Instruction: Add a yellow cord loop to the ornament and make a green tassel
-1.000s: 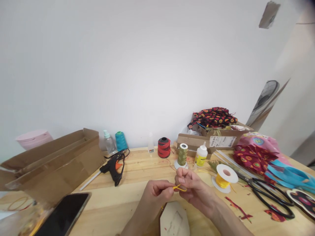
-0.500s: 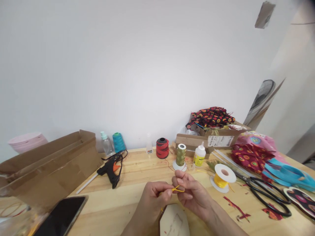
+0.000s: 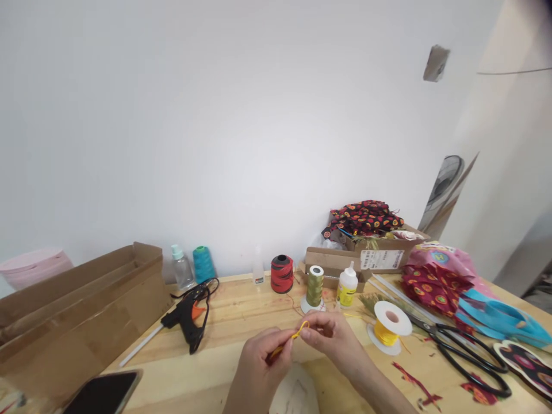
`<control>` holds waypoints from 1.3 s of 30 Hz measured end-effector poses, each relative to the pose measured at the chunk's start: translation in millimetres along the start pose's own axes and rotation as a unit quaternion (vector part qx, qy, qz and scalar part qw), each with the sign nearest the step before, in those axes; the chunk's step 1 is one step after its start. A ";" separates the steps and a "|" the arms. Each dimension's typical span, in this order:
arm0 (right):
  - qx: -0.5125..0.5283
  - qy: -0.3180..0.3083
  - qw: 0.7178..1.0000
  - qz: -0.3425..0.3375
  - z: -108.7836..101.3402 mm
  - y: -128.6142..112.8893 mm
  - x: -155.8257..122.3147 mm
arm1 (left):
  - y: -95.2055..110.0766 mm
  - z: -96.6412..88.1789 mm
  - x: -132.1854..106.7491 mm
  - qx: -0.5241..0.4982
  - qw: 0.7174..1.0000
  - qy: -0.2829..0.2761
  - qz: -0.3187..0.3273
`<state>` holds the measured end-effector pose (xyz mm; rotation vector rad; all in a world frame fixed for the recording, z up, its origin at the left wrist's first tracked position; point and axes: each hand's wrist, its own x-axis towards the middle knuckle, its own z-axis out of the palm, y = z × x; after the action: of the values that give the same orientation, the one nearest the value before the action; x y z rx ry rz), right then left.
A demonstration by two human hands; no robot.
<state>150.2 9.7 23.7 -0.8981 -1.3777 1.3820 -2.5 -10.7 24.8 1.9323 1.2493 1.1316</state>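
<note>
A yellow cord [image 3: 301, 329] bent into a small loop is pinched between my two hands above the table. My left hand [image 3: 268, 361] is closed on the cord below the loop, with more yellow strand running through its fingers. At the loop's right side my right hand [image 3: 330, 340] grips the cord between thumb and index finger. Just under both hands lies a pale flat piece [image 3: 297, 391], partly covered by the wrists and cut off by the lower edge. A spool of yellow cord [image 3: 387, 333] stands to the right of my right hand.
Black scissors [image 3: 463, 351] and red fabric scraps [image 3: 416, 382] lie at the right. Behind the hands stand a green thread spool [image 3: 315, 286], a glue bottle [image 3: 347, 286] and a red-black spool [image 3: 282, 275]. A glue gun [image 3: 190, 319], cardboard box [image 3: 86, 310] and phone [image 3: 103, 394] occupy the left.
The right fingers have turned and closed round the cord's loop, which now stands more upright. The whole view has shifted, so the table sits slightly lower and the pale piece shows less.
</note>
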 end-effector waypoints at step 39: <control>-0.295 0.080 0.906 -0.294 9.2 12.9 -6.4 | -1.8 9.9 -1.7 -0.302 0.925 -0.014 -0.230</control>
<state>141.6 2.1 11.1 -0.8416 -1.7804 0.4199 5.0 -11.7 18.0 1.1217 1.0875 1.0645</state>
